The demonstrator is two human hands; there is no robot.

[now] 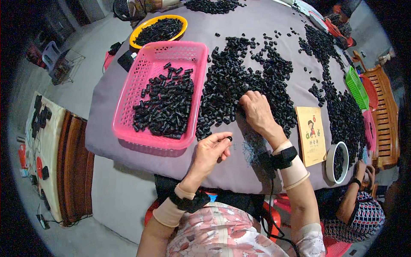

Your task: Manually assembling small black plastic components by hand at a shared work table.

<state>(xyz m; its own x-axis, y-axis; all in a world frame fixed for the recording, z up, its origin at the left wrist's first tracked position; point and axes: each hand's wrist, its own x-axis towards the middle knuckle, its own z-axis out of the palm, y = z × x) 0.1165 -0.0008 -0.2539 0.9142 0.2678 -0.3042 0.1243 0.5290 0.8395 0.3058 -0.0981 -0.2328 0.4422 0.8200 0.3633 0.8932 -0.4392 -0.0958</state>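
Sorting posture at a cloth-covered table [231, 173]. The left hand [210, 150], near the basket's right corner, pinches one small black piece [230, 138] between thumb and fingertips, above the cloth. The right hand [259, 112] rests with fingers curled down at the near edge of a heap of black pieces [231, 81]; whether it grips one cannot be told. To the left stands a pink basket [156, 53], partly filled with similar pieces; to the right lie a booklet [311, 147] and, nearer, a white bowl [329, 165]. Possible faults: the pinched piece, held only at the fingertips, could slip and become lost among look-alikes if it rolled into the heap; the right fingers, working inside a loose pile, could scatter pieces; and the black cable [271, 201] hanging by the right forearm could snag, hampering that arm's reach.
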